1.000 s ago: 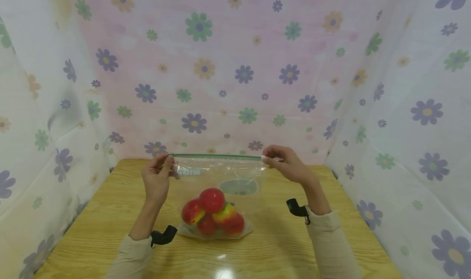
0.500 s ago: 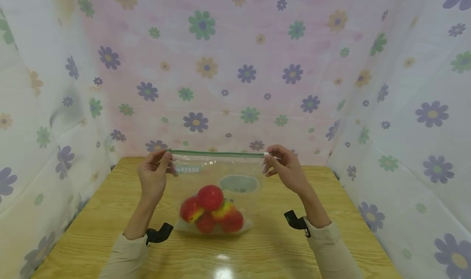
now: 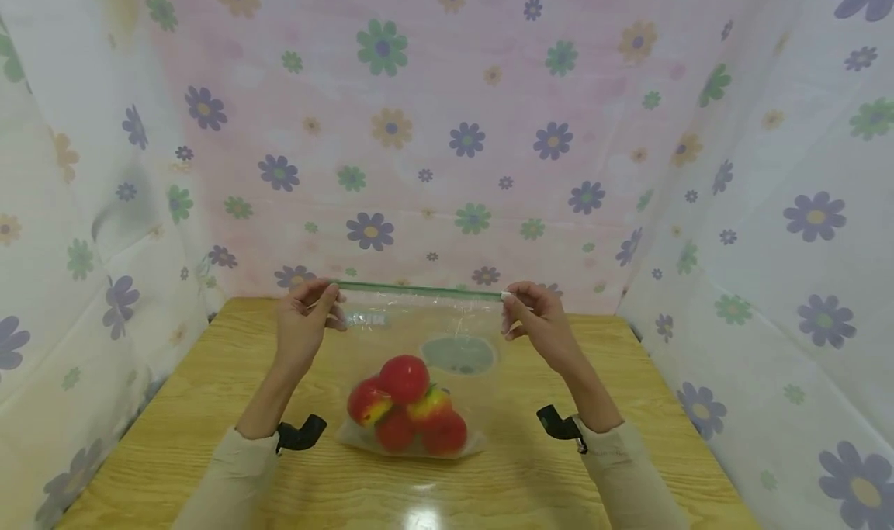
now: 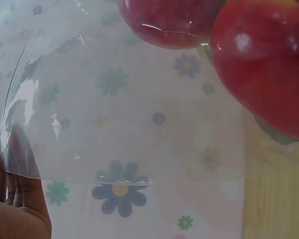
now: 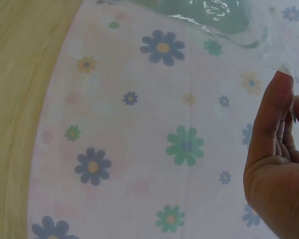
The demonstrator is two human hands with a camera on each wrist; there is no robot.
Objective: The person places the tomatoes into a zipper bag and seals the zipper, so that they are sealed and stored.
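Note:
A clear plastic zip bag [image 3: 391, 336] stands upright in the head view, stretched between both hands. Several red and yellow-red fruits [image 3: 405, 379] lie heaped in its lower part. Along its top runs a straight green zip strip [image 3: 419, 288]. My left hand [image 3: 300, 320] pinches the upper left corner between thumb and fingers. At the other end, my right hand [image 3: 548, 324] pinches the upper right corner, right at a small white slider [image 3: 506, 296]. The left wrist view shows fruits [image 4: 261, 64] through the film; the right wrist view catches the bag's edge [image 5: 229, 30] above the fingers.
The bag's bottom is close over a wood-grain table [image 3: 391, 491]. Flower-printed cloth [image 3: 447, 181] encloses the table at the back and both sides. Black curved mounts [image 3: 302, 433] sit at the cuffs of both beige sleeves [image 3: 233, 468].
The bag rose a little, then came back down and shifted slightly right. My left hand moved right with it. The right hand's fingers closed in around the corner by the slider.

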